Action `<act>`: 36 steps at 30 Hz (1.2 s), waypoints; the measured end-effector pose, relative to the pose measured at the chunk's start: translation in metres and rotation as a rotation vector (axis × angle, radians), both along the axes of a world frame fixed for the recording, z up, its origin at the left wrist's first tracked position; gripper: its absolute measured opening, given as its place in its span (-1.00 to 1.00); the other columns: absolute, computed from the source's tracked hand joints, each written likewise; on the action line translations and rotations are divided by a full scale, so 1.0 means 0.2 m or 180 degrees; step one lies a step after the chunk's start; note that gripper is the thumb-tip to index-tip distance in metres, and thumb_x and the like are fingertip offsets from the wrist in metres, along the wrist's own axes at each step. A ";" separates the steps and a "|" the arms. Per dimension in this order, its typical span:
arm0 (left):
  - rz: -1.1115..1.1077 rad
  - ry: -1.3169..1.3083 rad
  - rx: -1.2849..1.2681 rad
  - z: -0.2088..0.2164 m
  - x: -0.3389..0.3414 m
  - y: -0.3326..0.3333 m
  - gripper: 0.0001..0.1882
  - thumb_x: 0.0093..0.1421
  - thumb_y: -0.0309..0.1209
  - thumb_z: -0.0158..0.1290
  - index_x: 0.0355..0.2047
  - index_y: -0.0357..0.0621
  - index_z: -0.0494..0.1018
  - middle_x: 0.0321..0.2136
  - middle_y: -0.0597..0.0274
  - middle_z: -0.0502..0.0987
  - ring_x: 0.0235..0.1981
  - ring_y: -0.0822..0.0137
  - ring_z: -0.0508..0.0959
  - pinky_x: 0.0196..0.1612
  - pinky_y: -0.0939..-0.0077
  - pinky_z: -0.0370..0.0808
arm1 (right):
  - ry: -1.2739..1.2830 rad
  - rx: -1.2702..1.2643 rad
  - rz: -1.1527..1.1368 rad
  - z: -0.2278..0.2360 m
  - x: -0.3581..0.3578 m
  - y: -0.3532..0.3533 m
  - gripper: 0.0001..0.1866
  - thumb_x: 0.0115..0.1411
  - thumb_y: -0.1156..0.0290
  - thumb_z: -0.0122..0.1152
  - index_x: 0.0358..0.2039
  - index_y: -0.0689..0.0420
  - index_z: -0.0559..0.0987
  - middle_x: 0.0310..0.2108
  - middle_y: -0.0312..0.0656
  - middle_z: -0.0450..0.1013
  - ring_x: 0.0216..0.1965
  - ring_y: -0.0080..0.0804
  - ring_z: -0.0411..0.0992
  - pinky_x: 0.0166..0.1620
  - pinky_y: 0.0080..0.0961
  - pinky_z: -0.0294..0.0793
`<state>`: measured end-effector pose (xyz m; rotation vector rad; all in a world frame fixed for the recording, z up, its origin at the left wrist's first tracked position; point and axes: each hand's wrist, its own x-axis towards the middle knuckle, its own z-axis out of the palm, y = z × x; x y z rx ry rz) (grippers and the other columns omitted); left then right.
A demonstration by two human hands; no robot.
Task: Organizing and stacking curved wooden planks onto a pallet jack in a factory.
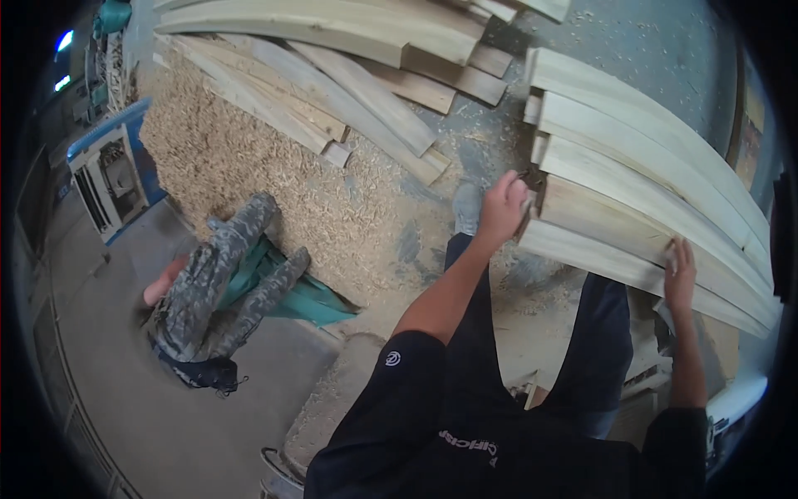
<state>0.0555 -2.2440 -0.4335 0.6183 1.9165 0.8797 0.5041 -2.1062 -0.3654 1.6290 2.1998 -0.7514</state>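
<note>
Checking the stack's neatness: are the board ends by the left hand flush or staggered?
Staggered: near the left hand, some boards jut past others, leaving an uneven edge.

Black short-sleeved shirt (515, 470); white sleeve emblem (392, 358); pale lettering (470, 442); dark trousers (594, 353); grey shoe (467, 209)

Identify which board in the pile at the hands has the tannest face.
The tan board directly above the lowest pale board at the pile's left end, near the left hand; its face is browner than the neighbouring boards.

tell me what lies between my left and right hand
In the head view, stacked boards lie between your left hand and right hand.
</note>
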 end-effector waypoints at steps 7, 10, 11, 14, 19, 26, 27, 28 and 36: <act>0.0758 0.1497 -0.1075 -0.47 -1.32 -0.84 -0.64 0.38 -0.23 -0.01 -0.25 -0.39 0.47 -0.31 -0.22 0.52 -0.23 -0.14 0.51 -0.10 0.07 0.42 | 0.1311 -0.0459 0.0598 0.21 -1.29 -0.70 -0.39 0.05 0.67 0.24 0.18 0.11 0.48 0.24 0.10 0.32 0.25 0.15 0.30 0.28 -0.04 0.26; 0.1752 0.1152 -0.1319 -0.65 -2.05 -0.90 -0.14 0.27 0.08 0.09 0.13 -0.65 0.26 0.03 -0.46 0.48 0.11 -0.24 0.47 0.20 0.09 0.35 | 0.1314 -0.0379 0.1263 0.15 -1.75 -0.93 -0.40 -0.05 0.65 0.28 0.09 0.10 0.52 0.11 0.03 0.42 0.15 0.08 0.38 0.17 0.06 0.35; 0.2001 0.1543 -0.1915 -0.72 -2.26 -0.84 0.10 0.19 0.19 0.14 0.26 -0.71 0.06 0.16 -0.49 0.36 0.23 -0.20 0.40 0.26 0.12 0.31 | 0.1919 -0.0476 0.0898 0.07 -1.91 -1.00 -0.47 -0.04 0.63 0.28 0.03 0.11 0.56 0.08 0.02 0.44 0.11 0.07 0.41 0.16 0.08 0.36; 0.1971 0.1587 -0.2031 -0.92 -2.60 -0.69 0.32 0.07 0.23 0.22 0.36 -0.65 -0.23 0.27 -0.55 0.18 0.31 -0.24 0.28 0.34 0.15 0.26 | 0.2091 -0.0297 0.1461 0.02 -2.25 -1.14 -0.57 0.00 0.56 0.31 -0.04 0.13 0.61 0.01 -0.01 0.47 0.07 0.02 0.44 0.13 0.05 0.41; 0.1832 0.1657 -0.2306 -0.96 -2.67 -0.74 0.30 0.05 0.08 0.31 0.38 -0.58 -0.26 0.30 -0.56 0.10 0.35 -0.22 0.21 0.38 0.19 0.20 | 0.1958 -0.1367 0.1589 0.06 -2.68 -1.16 -0.48 0.05 0.39 0.39 0.09 0.07 0.58 0.03 -0.01 0.45 0.11 -0.02 0.41 0.15 -0.06 0.38; 0.2533 -0.0216 -0.0512 -0.14 -2.53 -1.01 -0.13 0.23 -0.33 0.19 0.39 -0.41 -0.03 0.33 -0.20 0.18 0.31 0.03 0.27 0.33 0.27 0.24 | 0.2106 -0.0529 0.2437 0.27 -3.40 -0.77 -0.35 0.13 0.13 0.35 0.23 0.02 0.45 0.14 0.10 0.37 0.21 0.13 0.31 0.18 0.03 0.31; 0.2706 -0.0898 -0.0081 0.01 -2.44 -1.05 -0.24 0.31 -0.42 0.12 0.41 -0.30 0.01 0.32 -0.07 0.23 0.27 0.12 0.33 0.28 0.29 0.32 | 0.2173 -0.0260 0.2489 0.31 -3.55 -0.71 -0.32 0.15 0.07 0.33 0.25 0.02 0.43 0.15 0.12 0.36 0.22 0.17 0.29 0.19 0.06 0.30; 0.2801 -0.1591 0.0144 0.13 -2.34 -1.06 -0.38 0.35 -0.53 0.00 0.38 -0.25 0.09 0.21 0.05 0.33 0.16 0.22 0.40 0.18 0.30 0.40 | 0.2194 -0.0444 0.2301 0.33 -3.72 -0.67 -0.25 0.15 -0.03 0.32 0.28 0.05 0.39 0.19 0.16 0.33 0.25 0.18 0.27 0.23 0.04 0.28; 0.1596 -0.3327 0.1184 1.01 -0.95 -0.81 -0.52 0.29 -0.37 0.13 0.19 -0.22 0.34 0.01 0.23 0.49 0.02 0.38 0.47 0.08 0.37 0.44 | 0.1974 -0.2327 0.0523 0.65 -4.38 -0.44 0.15 0.08 -0.14 0.39 0.41 0.38 0.06 0.35 0.23 0.19 0.38 -0.03 0.19 0.37 -0.30 0.17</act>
